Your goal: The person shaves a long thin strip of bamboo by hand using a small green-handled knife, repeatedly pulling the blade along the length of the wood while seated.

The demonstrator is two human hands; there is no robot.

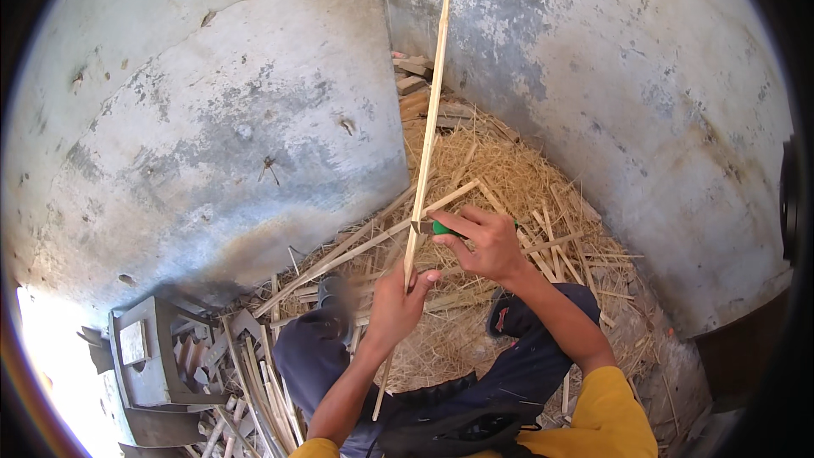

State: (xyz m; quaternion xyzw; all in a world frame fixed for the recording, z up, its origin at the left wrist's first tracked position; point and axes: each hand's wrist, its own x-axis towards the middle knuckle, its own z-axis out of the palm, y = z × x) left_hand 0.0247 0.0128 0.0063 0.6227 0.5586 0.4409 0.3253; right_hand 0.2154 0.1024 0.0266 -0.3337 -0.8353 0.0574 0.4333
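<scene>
A long, pale wooden strip (431,123), perhaps split bamboo, slants up from between my legs past the corner of the walls. My left hand (397,307) is closed round its lower part, with the thin tail end sticking out below the wrist. In my right hand (487,243) is a green-handled tool (444,228), gripped between thumb and fingers. A small dark metal piece at the tool's tip meets the strip just above my left hand. The fingers hide most of the handle, so its exact kind is unclear.
Shavings (492,157) are heaped in the corner, with loose strips (339,256) lying across them. A grey metal frame (153,352) stands at lower left beside wood scraps and a bundle of strips (264,386). Worn walls (254,119) rise on both sides.
</scene>
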